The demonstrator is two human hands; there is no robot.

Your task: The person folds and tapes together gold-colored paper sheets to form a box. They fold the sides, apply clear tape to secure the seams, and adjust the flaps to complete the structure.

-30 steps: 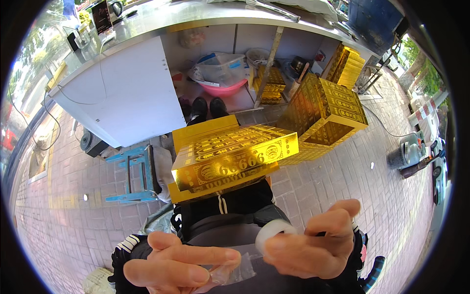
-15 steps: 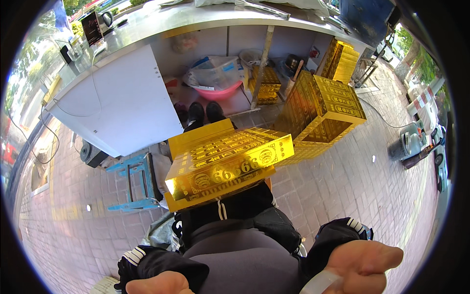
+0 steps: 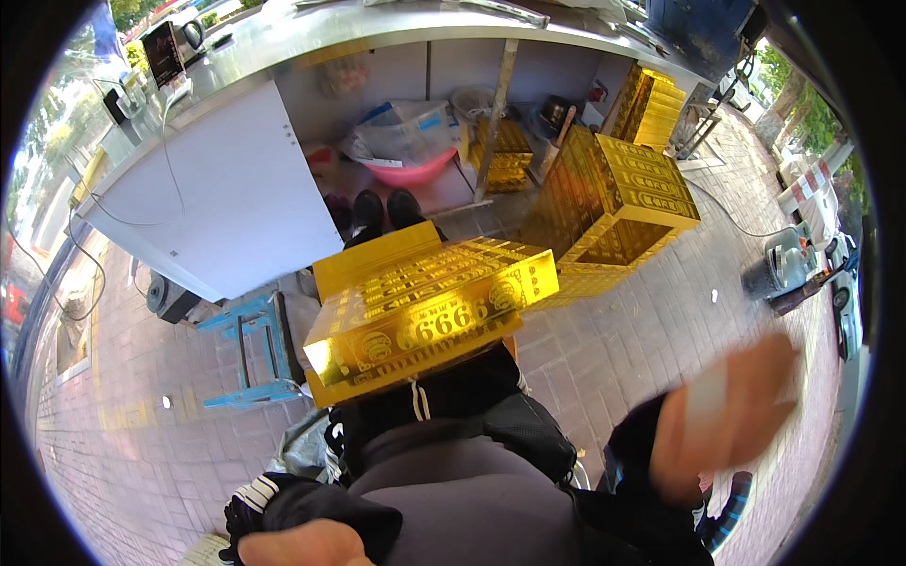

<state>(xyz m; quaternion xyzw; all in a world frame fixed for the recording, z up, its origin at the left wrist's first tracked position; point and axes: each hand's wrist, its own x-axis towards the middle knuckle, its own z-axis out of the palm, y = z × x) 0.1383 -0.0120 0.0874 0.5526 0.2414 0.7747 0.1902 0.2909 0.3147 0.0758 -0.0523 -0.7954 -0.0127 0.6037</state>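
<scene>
Across my lap rests a shiny gold printed cardboard box, tilted, with a flap standing up on its far side. Neither hand touches it. My right hand is raised at the lower right, away from the box, and smeared by motion. A pale strip crosses its fingers, and I cannot make out whether it is tape or something else. Of my left hand only a part shows at the lower edge, below the box; its fingers are cut off by the frame.
Gold boxes are stacked on the ground right of my knees. More gold boxes and a pink basin sit under the metal-topped counter. A blue stool stands at my left on the brick paving.
My right hand has swung up and outward from the lower edge, and the pale strip moved with it. My left hand stays low. The view has shifted slightly; the box remains on my lap.
</scene>
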